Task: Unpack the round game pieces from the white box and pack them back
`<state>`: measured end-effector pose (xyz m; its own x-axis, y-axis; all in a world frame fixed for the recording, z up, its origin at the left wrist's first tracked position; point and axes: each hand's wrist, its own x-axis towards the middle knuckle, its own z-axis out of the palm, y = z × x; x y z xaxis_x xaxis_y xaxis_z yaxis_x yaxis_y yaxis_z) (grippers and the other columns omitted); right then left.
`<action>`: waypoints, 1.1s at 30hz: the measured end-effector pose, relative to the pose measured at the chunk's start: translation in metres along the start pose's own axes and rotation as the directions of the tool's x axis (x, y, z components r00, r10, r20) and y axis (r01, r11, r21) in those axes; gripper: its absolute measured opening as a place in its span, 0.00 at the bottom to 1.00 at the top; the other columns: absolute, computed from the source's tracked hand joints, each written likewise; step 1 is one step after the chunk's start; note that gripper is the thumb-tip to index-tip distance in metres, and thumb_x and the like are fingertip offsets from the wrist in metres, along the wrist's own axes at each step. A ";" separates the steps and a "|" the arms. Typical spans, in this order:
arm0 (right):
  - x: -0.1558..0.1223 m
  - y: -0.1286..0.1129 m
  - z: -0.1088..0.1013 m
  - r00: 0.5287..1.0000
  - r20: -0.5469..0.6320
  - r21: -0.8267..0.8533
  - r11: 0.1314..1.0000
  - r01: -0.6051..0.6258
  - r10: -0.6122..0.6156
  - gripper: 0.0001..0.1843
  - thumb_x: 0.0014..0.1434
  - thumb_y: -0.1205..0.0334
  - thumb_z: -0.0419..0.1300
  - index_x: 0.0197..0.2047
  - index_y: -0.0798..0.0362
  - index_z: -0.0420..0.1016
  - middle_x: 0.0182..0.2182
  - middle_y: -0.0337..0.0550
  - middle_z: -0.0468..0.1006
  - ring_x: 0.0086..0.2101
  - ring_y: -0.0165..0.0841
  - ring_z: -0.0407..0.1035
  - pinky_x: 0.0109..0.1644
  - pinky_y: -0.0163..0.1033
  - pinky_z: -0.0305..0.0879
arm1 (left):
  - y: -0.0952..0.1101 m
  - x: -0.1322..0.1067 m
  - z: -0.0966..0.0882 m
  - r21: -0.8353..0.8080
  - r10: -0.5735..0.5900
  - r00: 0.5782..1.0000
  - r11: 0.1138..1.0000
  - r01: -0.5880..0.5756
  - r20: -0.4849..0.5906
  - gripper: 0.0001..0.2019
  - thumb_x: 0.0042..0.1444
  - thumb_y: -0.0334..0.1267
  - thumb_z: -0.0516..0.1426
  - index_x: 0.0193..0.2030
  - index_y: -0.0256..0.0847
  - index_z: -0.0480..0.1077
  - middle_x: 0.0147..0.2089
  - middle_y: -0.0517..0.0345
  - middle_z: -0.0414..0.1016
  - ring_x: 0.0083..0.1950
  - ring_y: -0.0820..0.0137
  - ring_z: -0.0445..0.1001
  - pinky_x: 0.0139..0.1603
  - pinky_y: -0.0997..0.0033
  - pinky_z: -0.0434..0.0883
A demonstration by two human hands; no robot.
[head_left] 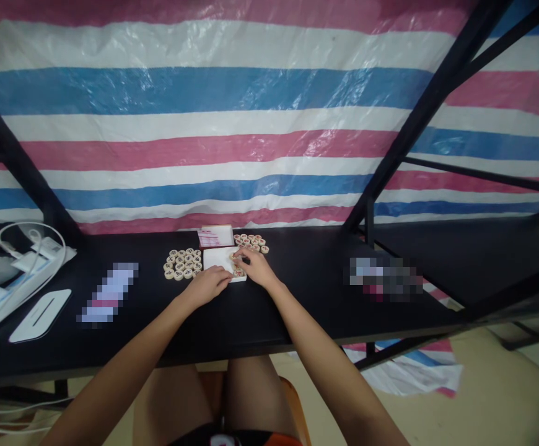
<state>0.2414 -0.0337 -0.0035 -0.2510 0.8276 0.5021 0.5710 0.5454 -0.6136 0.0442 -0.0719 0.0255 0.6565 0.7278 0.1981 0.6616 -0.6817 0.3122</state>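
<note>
A white open box [214,256] stands on the black table in front of me, with a few round Chinese chess pieces [238,272] along its right side. My left hand [210,285] holds the near left edge of the box, fingers bent together. Over the box's right side, my right hand [254,266] pinches a Chinese chess piece [233,256] between thumb and fingers. Left of the box lie several pieces with black characters [183,264], grouped in rows. Several pieces with red characters [251,240] sit behind my right hand.
Behind the box lies its lid [223,235] with a printed paper. A power strip with white cables [28,263] and a white flat device [41,316] are at the left. Blurred items lie on both sides. Black metal posts [399,136] and a striped sheet [204,93] bound the table.
</note>
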 end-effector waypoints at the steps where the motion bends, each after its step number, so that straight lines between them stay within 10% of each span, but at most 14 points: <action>1: 0.001 0.000 0.000 1.000 0.010 -0.015 1.000 0.005 -0.005 0.07 0.59 0.61 0.57 0.38 0.51 0.74 0.37 0.41 0.77 0.39 0.33 0.68 0.48 0.39 0.61 | 0.000 0.000 0.000 0.001 0.002 1.000 1.000 -0.002 0.004 0.12 0.63 0.35 0.49 0.45 0.42 0.73 0.43 0.53 0.75 0.46 0.67 0.72 0.48 0.69 0.68; 11: 0.005 0.003 0.002 0.998 0.068 -0.228 0.973 0.033 -0.018 0.07 0.60 0.67 0.56 0.33 0.54 0.76 0.36 0.44 0.77 0.39 0.33 0.68 0.51 0.41 0.58 | -0.001 0.001 0.000 0.006 0.023 1.000 1.000 -0.023 0.016 0.13 0.64 0.35 0.48 0.46 0.42 0.73 0.43 0.53 0.75 0.46 0.68 0.72 0.48 0.70 0.68; 33: -0.002 0.002 -0.001 0.999 0.042 -0.155 0.988 0.004 0.002 0.10 0.61 0.64 0.55 0.34 0.54 0.77 0.36 0.44 0.76 0.40 0.33 0.68 0.51 0.40 0.60 | 0.000 0.001 0.000 0.011 0.011 1.000 1.000 -0.011 0.019 0.12 0.64 0.36 0.49 0.45 0.41 0.73 0.44 0.53 0.75 0.47 0.67 0.72 0.49 0.70 0.68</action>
<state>0.2443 -0.0343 -0.0050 -0.2825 0.8337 0.4745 0.6841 0.5218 -0.5096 0.0444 -0.0713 0.0259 0.6702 0.7191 0.1837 0.6584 -0.6903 0.3001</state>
